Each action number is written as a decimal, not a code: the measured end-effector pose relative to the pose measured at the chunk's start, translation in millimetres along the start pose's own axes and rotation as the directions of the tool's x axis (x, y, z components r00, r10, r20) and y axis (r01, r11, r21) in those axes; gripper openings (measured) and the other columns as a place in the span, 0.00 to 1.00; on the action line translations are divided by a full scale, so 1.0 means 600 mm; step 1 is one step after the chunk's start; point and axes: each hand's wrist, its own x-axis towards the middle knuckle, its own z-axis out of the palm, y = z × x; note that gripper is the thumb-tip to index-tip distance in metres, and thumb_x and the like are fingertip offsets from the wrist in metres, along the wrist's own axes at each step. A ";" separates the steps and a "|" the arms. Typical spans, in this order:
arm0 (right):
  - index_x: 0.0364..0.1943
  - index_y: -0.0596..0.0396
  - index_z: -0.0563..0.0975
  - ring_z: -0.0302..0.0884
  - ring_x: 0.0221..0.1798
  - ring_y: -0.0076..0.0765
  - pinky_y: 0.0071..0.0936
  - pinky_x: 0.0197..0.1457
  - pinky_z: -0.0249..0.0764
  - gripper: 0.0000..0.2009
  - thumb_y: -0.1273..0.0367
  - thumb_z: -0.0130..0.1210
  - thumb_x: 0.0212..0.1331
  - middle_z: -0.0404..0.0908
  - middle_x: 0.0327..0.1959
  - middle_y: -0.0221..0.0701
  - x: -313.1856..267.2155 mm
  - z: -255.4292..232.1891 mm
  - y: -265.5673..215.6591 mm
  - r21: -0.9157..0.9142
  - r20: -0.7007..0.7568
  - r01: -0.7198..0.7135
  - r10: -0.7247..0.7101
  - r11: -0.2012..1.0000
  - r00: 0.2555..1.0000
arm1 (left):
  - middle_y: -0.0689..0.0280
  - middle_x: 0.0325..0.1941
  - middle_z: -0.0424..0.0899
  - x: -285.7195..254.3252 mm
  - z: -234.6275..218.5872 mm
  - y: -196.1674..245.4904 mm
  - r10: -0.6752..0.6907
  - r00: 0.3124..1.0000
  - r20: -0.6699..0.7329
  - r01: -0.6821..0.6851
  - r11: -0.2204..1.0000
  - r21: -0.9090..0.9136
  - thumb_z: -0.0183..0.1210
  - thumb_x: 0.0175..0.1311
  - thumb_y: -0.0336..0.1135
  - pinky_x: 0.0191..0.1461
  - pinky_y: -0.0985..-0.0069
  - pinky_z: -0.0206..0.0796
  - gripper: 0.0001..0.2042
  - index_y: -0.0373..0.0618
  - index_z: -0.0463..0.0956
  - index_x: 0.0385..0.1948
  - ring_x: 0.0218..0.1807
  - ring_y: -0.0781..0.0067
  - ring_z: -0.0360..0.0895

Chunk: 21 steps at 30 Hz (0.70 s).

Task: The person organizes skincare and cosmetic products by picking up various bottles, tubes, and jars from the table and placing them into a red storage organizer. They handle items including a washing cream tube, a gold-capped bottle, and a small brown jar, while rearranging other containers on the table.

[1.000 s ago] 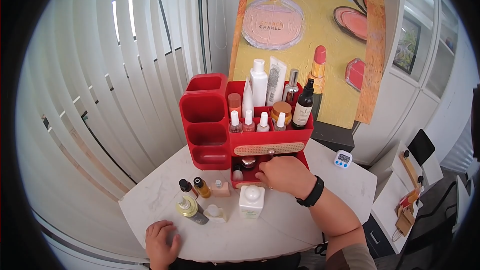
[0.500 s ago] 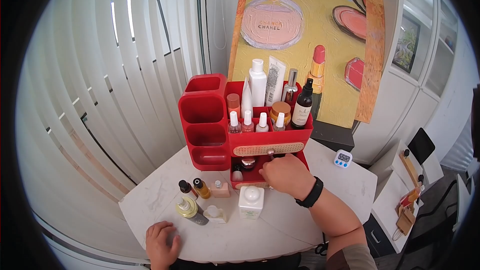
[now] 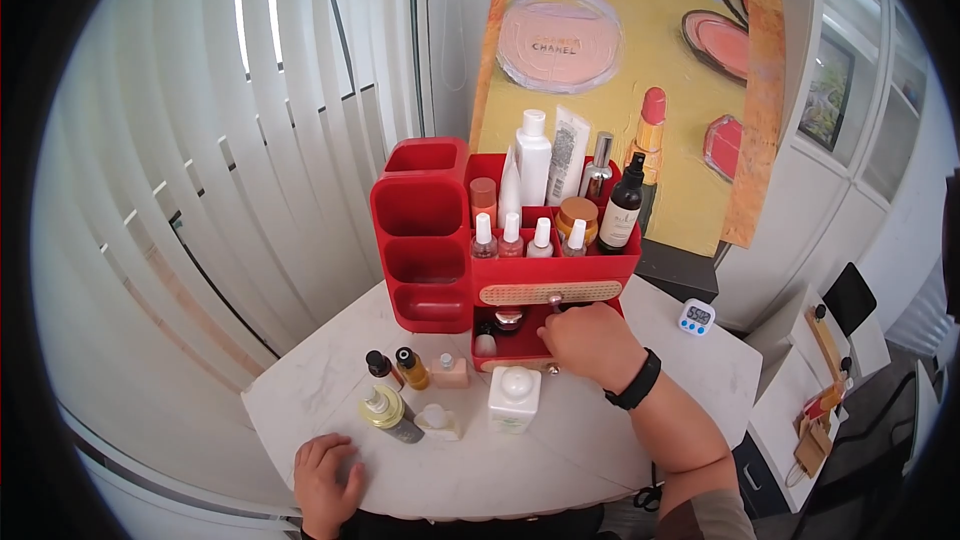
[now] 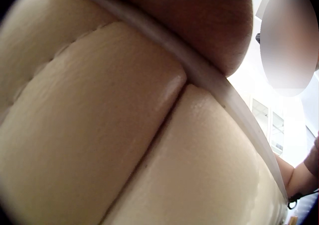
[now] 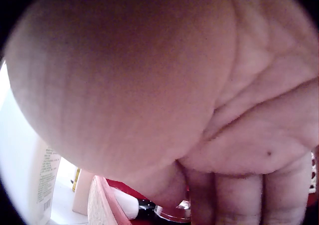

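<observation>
My right hand [image 3: 590,345] reaches into the pulled-out lower drawer [image 3: 515,345] of a red cosmetics organizer [image 3: 420,270]. Its fingers bend down inside; the head view hides their tips, and I cannot tell whether they hold anything. Left of them in the drawer lie a small round jar [image 3: 509,319] and a little bottle [image 3: 485,343]. In the right wrist view, a clear-lidded jar [image 5: 173,213] shows beside the fingers [image 5: 238,200]. My left hand [image 3: 328,480] rests on the white tabletop at the front left, fingers loosely spread and holding nothing.
Before the drawer stands a white square bottle [image 3: 513,400]. Left of it are a pump bottle [image 3: 390,413], an amber bottle [image 3: 412,368] and a pink bottle [image 3: 450,370]. Bottles and tubes fill the organizer's top. A timer [image 3: 697,317] sits at right.
My right hand has drawn slightly to the right inside the drawer, showing more of its red floor. The head view has shifted a little; the left hand stays put.
</observation>
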 end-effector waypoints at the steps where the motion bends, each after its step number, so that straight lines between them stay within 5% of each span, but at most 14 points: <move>1: 0.27 0.54 0.82 0.84 0.28 0.47 0.43 0.35 0.78 0.16 0.62 0.51 0.70 0.83 0.22 0.38 -0.001 -0.005 -0.001 -0.005 -0.003 -0.014 0.014 1.000 1.000 | 0.60 0.48 0.83 -0.001 0.001 -0.004 0.003 1.000 0.002 -0.003 1.000 -0.002 0.64 0.49 0.30 0.61 0.59 0.66 0.11 0.43 0.81 0.36 0.54 0.51 0.78; 3: 0.29 0.54 0.82 0.84 0.29 0.48 0.43 0.35 0.79 0.14 0.63 0.52 0.70 0.83 0.22 0.39 0.004 -0.010 -0.004 -0.010 -0.003 -0.021 0.021 1.000 1.000 | 0.61 0.48 0.83 -0.001 0.001 -0.007 0.009 1.000 0.002 -0.009 1.000 0.008 0.65 0.49 0.31 0.61 0.59 0.66 0.11 0.43 0.81 0.36 0.54 0.52 0.78; 7: 0.41 0.58 0.81 0.85 0.39 0.48 0.43 0.42 0.80 0.07 0.71 0.53 0.66 0.85 0.39 0.40 0.020 -0.016 -0.010 0.194 -0.117 0.134 -0.113 0.972 0.987 | 0.62 0.48 0.83 -0.001 0.000 -0.007 0.018 1.000 0.004 -0.019 0.999 0.034 0.66 0.49 0.32 0.60 0.59 0.67 0.12 0.43 0.81 0.37 0.54 0.54 0.78; 8: 0.46 0.58 0.80 0.85 0.44 0.48 0.43 0.46 0.81 0.10 0.74 0.53 0.63 0.86 0.46 0.39 0.021 -0.017 -0.012 0.270 -0.191 0.231 -0.183 0.935 0.964 | 0.62 0.48 0.83 -0.002 0.000 -0.008 0.012 1.000 0.003 -0.012 0.999 0.034 0.66 0.49 0.32 0.60 0.59 0.67 0.12 0.43 0.81 0.37 0.54 0.54 0.78; 11: 0.52 0.58 0.79 0.83 0.52 0.47 0.41 0.52 0.81 0.16 0.77 0.54 0.59 0.83 0.57 0.34 0.031 0.000 -0.009 0.331 -0.115 0.245 -0.219 0.911 0.969 | 0.62 0.48 0.83 -0.001 0.000 -0.011 0.020 1.000 0.008 -0.020 0.999 0.034 0.66 0.49 0.32 0.60 0.59 0.67 0.12 0.43 0.81 0.37 0.55 0.54 0.78; 15: 0.53 0.58 0.79 0.83 0.53 0.47 0.40 0.54 0.81 0.17 0.77 0.55 0.58 0.82 0.60 0.34 0.033 0.012 -0.014 0.347 -0.177 0.290 -0.242 0.892 0.954 | 0.62 0.48 0.84 0.000 0.000 -0.011 0.017 1.000 0.014 -0.018 0.999 0.033 0.67 0.49 0.32 0.61 0.59 0.67 0.12 0.43 0.81 0.37 0.55 0.54 0.79; 21: 0.51 0.57 0.81 0.84 0.51 0.47 0.39 0.52 0.82 0.14 0.73 0.56 0.61 0.84 0.56 0.36 0.030 -0.002 -0.018 0.280 -0.060 0.203 -0.194 0.938 0.979 | 0.62 0.47 0.84 0.000 0.001 -0.011 0.011 1.000 0.015 -0.012 1.000 0.023 0.66 0.49 0.32 0.61 0.58 0.67 0.12 0.44 0.81 0.37 0.55 0.54 0.79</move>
